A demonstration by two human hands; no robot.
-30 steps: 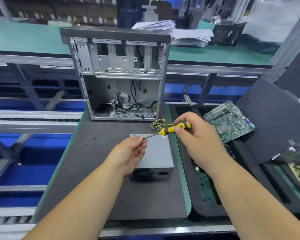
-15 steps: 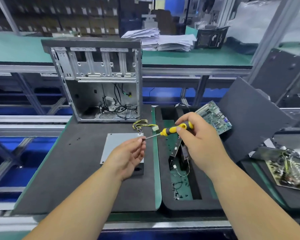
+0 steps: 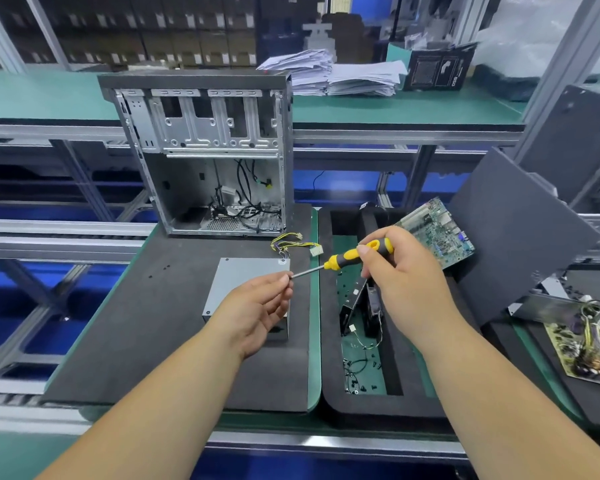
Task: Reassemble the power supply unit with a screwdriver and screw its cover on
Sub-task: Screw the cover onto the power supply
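**Cover on the box, screws still to go in**

On the left, the open computer case stands upright at the back of the table, with loose black cables lying in its bottom. In front of it lies the power supply, its grey cover already on top and its yellow wires trailing off the back corner. I judge the cover is seated but not yet fastened all round; I can't make out which screw holes are filled.

My left hand hovers over the power supply, fingertips closed on the tip of the screwdriver; I am probably setting a screw on the bit, though the screw itself is too small to see. My right hand is wrapped round the yellow-and-black handle, holding the tool in the air above the gap between the two mats.

To the right, the foam tray holds small black screws and thin wires scattered on its green floor, and a dark metal part standing on edge. A green circuit board leans on its far rim.
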